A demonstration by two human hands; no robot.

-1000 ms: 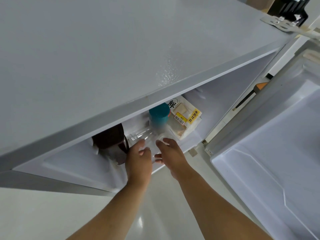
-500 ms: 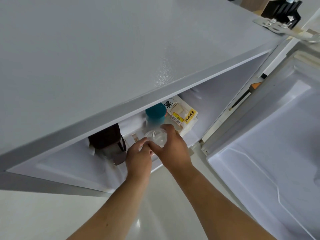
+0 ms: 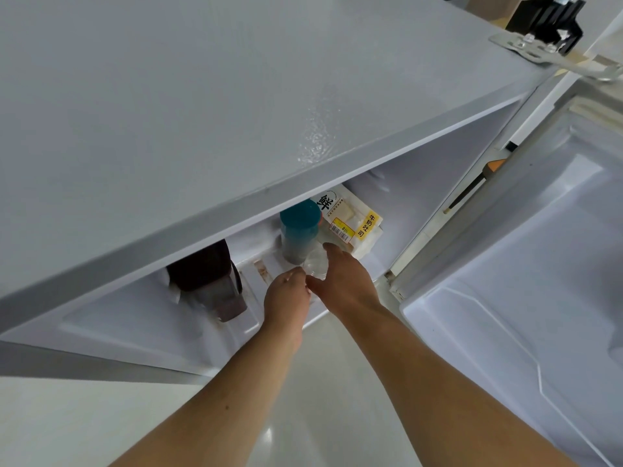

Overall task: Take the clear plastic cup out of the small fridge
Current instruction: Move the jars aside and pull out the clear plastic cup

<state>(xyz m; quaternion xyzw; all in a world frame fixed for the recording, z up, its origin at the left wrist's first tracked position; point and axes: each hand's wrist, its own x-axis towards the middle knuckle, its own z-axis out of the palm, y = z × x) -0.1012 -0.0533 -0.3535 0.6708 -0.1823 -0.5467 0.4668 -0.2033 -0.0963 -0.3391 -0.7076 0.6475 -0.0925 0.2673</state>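
Note:
I look down over the grey top of the small fridge (image 3: 202, 112) into its open compartment. The clear plastic cup (image 3: 316, 265) stands upright near the front of the fridge floor, mouth towards me. My right hand (image 3: 344, 284) wraps around it from the right, thumb and fingers on its rim and wall. My left hand (image 3: 286, 299) is beside it on the left, fingertips touching the cup's lower side, fingers curled. The cup's base is hidden behind both hands.
Just behind the cup stands a teal-lidded container (image 3: 299, 230), with a labelled bread package (image 3: 350, 220) to its right. A dark jug (image 3: 209, 278) sits at the left. The open fridge door (image 3: 522, 281) hangs at the right. A pale floor (image 3: 320, 382) lies below.
The cup was lying on its side one second ago; my right hand has closed around it and it now stands upright. My left hand stayed beside it.

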